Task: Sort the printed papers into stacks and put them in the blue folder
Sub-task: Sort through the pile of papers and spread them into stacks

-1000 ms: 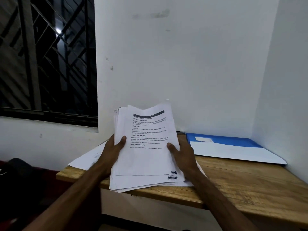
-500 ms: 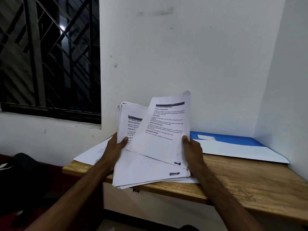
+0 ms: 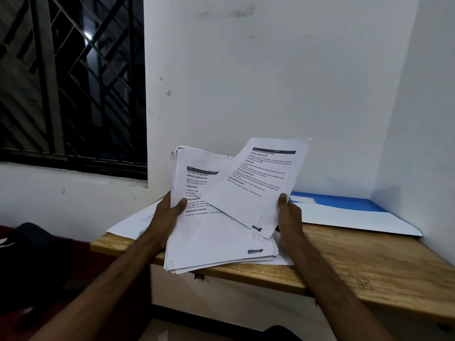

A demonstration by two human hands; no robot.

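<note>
My left hand (image 3: 170, 215) grips the left edge of a thick stack of printed papers (image 3: 211, 239), held tilted above the front of the wooden desk (image 3: 357, 262). My right hand (image 3: 289, 222) pinches the right edge of the top sheet (image 3: 258, 185), which is pulled off the stack and slanted to the right. The blue folder (image 3: 344, 200) lies open at the back right corner of the desk, with a white sheet (image 3: 349, 219) resting on it.
More white sheets (image 3: 133, 223) lie on the desk's left end, hanging past its edge. White walls close the desk at the back and right. A barred window (image 3: 71, 77) is at the left; a dark object (image 3: 32, 244) sits low at the left.
My right hand has drawn the top sheet off the stack and moved it up and to the right, uncovering the printed page beneath. My left hand keeps holding the stack.
</note>
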